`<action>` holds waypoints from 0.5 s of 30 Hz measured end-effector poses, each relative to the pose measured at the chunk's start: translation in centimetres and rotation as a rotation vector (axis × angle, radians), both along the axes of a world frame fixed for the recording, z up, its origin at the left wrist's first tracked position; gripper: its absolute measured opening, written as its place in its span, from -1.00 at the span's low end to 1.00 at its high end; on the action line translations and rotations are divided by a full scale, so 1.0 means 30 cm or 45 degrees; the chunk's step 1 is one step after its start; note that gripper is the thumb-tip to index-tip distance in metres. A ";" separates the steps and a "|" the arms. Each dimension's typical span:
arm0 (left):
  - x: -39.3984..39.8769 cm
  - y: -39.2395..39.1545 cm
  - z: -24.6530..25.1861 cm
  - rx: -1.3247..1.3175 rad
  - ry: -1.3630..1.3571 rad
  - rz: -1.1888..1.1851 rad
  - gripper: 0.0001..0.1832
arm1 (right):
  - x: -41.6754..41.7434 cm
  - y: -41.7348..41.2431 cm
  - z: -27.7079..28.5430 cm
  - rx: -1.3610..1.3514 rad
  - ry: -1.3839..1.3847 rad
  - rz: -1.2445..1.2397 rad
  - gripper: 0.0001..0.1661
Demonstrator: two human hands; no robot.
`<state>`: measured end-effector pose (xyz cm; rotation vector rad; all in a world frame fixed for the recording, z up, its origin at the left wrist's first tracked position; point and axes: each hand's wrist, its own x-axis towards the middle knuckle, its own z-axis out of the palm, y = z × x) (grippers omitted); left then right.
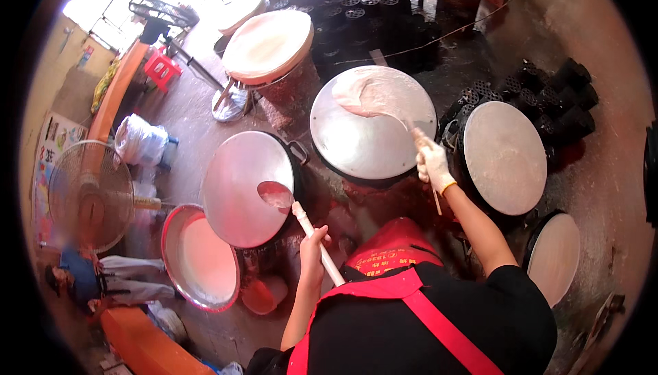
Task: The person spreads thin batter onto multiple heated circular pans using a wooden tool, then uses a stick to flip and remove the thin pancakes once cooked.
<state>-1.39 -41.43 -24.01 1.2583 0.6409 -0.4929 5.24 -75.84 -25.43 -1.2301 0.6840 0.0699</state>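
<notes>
My left hand [311,251] is closed around the pale handle of a long ladle [314,236]. The ladle's metal bowl [276,196], with some pale liquid in it, hangs over the right part of a bare round griddle [236,179]. On my right hand [433,163] is a white knit glove with a yellow cuff. It grips a thin wooden-handled spreader [437,201] whose far end reaches the middle round griddle [354,138]. Pale wet batter [372,89] lies in a curved swath across that griddle's far half; the rest of its metal surface shows.
A red-rimmed basin [200,251] of pale batter stands left of the near griddle. Pale sheets cover griddles at the right [506,159], lower right [555,262] and back [270,46]. Black perforated coal briquettes [545,92] are piled at right. A fan [92,200] and a person [97,277] are at left.
</notes>
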 end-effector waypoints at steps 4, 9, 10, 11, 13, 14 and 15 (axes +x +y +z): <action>-0.052 -0.120 0.007 -0.013 0.007 0.114 -0.88 | 0.109 -0.085 -0.047 -0.057 0.031 0.150 -0.57; -0.130 -0.213 0.010 -0.073 0.067 0.272 -0.86 | 0.127 -0.093 0.016 -0.035 0.101 0.656 -0.57; -0.143 -0.213 0.007 -0.062 0.057 0.296 -0.84 | 0.088 -0.123 0.040 0.023 0.057 0.744 -0.55; -0.156 -0.213 0.001 -0.053 0.049 0.316 -0.80 | 0.054 -0.150 0.090 0.021 0.105 0.805 -0.54; -0.159 -0.218 0.025 0.010 0.034 0.318 -0.79 | -0.005 -0.266 0.127 0.185 0.145 0.900 -0.54; -0.163 -0.216 0.041 0.046 0.029 0.318 -0.78 | 0.001 -0.320 0.133 0.207 0.162 0.897 -0.54; -0.167 -0.212 0.047 0.073 0.018 0.322 -0.76 | 0.016 -0.365 0.128 0.231 0.184 0.889 -0.54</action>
